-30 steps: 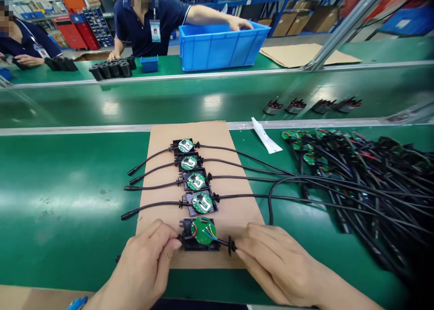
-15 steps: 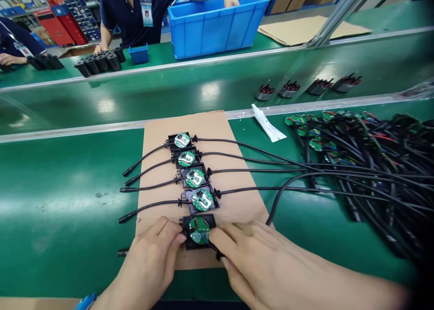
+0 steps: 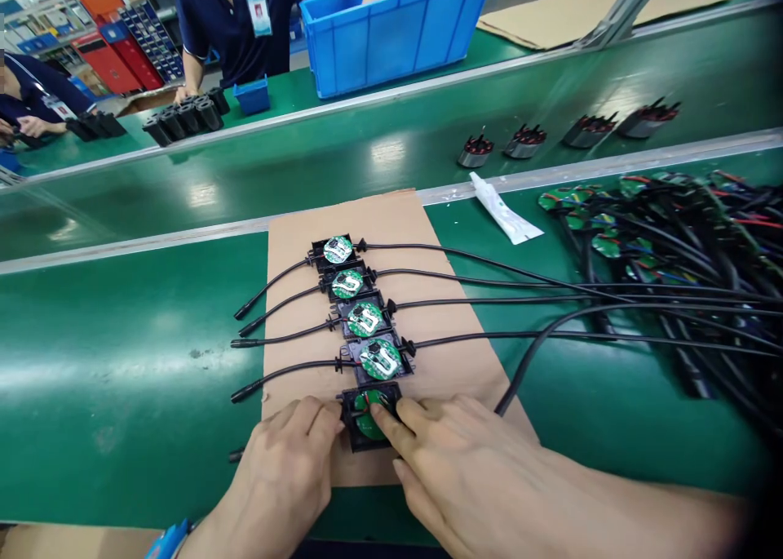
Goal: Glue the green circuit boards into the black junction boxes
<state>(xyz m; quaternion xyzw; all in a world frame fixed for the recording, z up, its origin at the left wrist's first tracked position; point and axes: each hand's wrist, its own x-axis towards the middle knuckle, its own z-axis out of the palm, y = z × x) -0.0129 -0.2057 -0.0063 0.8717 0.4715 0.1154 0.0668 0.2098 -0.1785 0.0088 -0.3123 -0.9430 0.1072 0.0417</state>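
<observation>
A row of black housings with round green circuit boards and black cables lies on a brown cardboard sheet. The nearest black housing holds a green board. My left hand pinches the housing's left edge, fingers closed on it. My right hand lies over its right side, the forefinger pressing down on the green board. The housing ahead of it and the others further up the row lie untouched.
A heap of cabled green boards fills the right. A white tube lies past the cardboard. Small wound parts ride the conveyor. Across it, a person reaches into a blue bin; black cylinders stand nearby.
My right hand has slid left from the cable grommet onto the green board, pushing it into the housing. The view has shifted and tilted slightly.
</observation>
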